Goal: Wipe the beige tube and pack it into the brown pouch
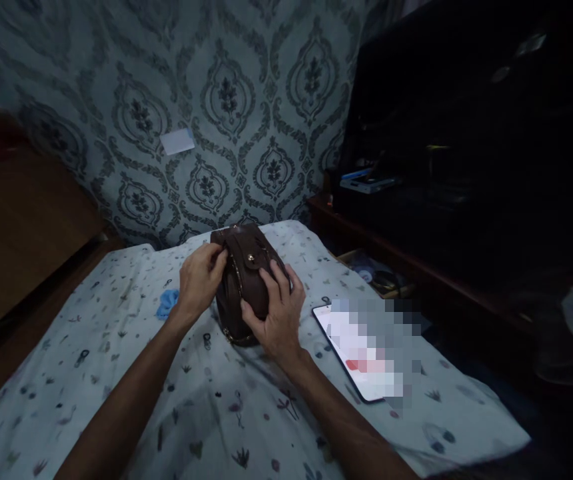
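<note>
A brown leather-look handbag (254, 293) with a gold stud on its flap and gold-toned zips sits on a white patterned sheet (166, 413). At the bag's upper left edge, the thumb and fingers of my left hand (200, 280) are pinched together by a zip; whether they hold a zip pull is hidden. My right hand (281, 317) grips the bag's right side, with the thumb across its near face and the fingers spread over the top. Just left of my left wrist lies a blue scrunchie-like cloth (167, 304).
A phone (349, 360) with a lit, partly blurred screen lies right of the bag. Patterned wallpaper (226, 100) rises behind the sheet. A wooden furniture piece (21, 220) stands at left. At right, a dark screen-like panel (446, 87) stands above a wooden ledge (366, 233).
</note>
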{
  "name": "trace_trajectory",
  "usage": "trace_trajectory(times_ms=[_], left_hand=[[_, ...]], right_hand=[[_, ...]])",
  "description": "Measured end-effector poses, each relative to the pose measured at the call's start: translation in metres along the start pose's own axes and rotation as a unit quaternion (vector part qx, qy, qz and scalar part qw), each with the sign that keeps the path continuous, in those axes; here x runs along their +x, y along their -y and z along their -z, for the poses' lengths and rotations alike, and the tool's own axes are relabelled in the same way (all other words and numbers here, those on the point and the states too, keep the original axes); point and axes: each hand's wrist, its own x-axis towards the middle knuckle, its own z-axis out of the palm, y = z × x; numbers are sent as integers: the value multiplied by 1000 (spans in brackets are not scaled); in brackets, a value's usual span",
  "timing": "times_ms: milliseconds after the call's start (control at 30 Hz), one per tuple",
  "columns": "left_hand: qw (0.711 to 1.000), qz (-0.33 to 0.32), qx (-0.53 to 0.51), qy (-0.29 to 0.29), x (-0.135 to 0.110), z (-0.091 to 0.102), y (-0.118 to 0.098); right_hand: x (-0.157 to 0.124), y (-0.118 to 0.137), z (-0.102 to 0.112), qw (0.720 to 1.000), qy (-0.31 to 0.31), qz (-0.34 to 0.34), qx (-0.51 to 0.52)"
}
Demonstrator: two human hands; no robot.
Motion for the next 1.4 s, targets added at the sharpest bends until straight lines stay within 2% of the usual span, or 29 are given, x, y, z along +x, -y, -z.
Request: trace_trajectory(times_ms=[300, 500, 800, 933, 1167, 1400], left_hand=[[989, 44, -141, -15, -1, -5, 4], [981, 54, -185, -21, -5, -4, 0], [965, 72, -253, 6, -11, -3, 1], [965, 67, -252, 12, -11, -6, 2], [981, 41, -189, -9, -14, -14, 0], [983, 41, -178, 15, -18, -10, 12]], right_hand=[[-1, 1, -1, 1000, 5, -1, -5], [-1, 2, -2, 1000, 5, 0, -9], [-1, 3, -2, 1000, 6, -3, -12], [-1, 2, -2, 1000, 9, -4, -14], [-1, 1, 0, 1000, 15, -9, -4], [-1, 3, -2, 1000, 7, -16, -5]])
